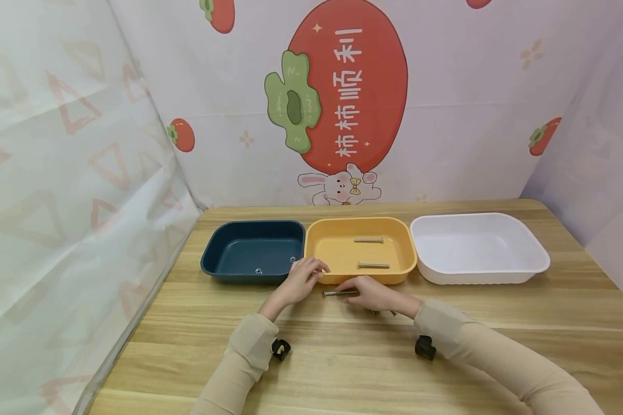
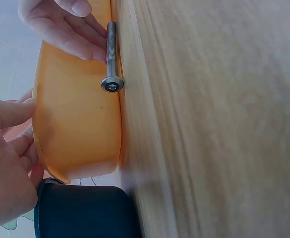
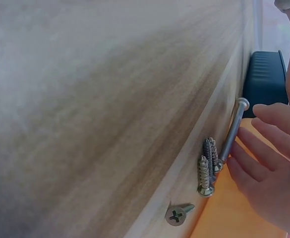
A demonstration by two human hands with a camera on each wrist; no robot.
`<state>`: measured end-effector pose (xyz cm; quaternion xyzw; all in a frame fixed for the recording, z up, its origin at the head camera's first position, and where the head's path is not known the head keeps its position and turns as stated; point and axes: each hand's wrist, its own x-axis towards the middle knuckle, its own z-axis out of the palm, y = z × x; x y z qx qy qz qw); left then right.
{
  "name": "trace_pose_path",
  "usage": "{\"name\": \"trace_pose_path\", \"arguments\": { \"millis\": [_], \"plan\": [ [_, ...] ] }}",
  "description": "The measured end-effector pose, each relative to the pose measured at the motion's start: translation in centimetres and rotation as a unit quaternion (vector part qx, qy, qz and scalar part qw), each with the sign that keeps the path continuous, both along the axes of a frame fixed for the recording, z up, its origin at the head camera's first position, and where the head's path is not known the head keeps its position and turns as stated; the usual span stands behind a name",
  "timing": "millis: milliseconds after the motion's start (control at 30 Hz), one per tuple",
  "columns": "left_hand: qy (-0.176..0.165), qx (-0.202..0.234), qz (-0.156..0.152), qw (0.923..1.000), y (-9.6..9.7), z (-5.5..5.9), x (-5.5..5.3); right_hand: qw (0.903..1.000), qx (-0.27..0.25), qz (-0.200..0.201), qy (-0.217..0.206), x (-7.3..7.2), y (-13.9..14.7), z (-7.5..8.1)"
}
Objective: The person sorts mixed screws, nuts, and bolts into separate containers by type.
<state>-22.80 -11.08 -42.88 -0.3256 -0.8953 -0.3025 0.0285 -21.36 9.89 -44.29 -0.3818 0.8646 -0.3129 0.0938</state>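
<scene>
A long silver bolt lies on the table just in front of the yellow tray. My right hand is beside it, its fingertips at the shaft and the thumb apart; the right wrist view shows these fingers fairly straight. My left hand is at the tray's near left corner, fingers over the rim. In the left wrist view its thumb is at the rim, and the fingertips are partly hidden behind it. Two more bolts lie inside the yellow tray.
Several short screws lie on the table near my right hand. The dark blue tray at left holds two small nuts. At right stands a white tray. A printed cloth hangs behind the table.
</scene>
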Motion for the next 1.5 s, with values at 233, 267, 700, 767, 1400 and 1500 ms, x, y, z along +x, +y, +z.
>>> {"name": "trace_pose_path", "arguments": {
  "millis": [233,267,700,767,1400,1500],
  "plan": [
    [-0.005,0.000,0.002,1.0000,0.0,0.1,0.0,1.0000,-0.007,-0.005,0.000,0.2,0.2,-0.1],
    [-0.007,0.001,0.002,1.0000,0.0,0.0,-0.1,0.9999,-0.010,-0.004,0.000,0.2,0.2,-0.1],
    [-0.002,0.005,0.003,1.0000,0.1,-0.1,-0.1,0.9983,-0.019,0.055,0.002,0.6,0.1,-0.3],
    [-0.003,0.006,0.003,1.0000,0.1,-0.1,-0.1,0.9976,-0.014,0.067,-0.003,0.6,0.0,-0.3],
    [-0.006,0.002,0.002,1.0000,0.0,0.0,0.0,0.9951,0.001,0.090,-0.041,1.0,0.1,-0.3],
    [-0.013,0.001,0.004,0.9999,0.0,0.0,0.0,0.9957,0.001,0.082,-0.042,1.1,0.2,-0.3]
  ]
}}
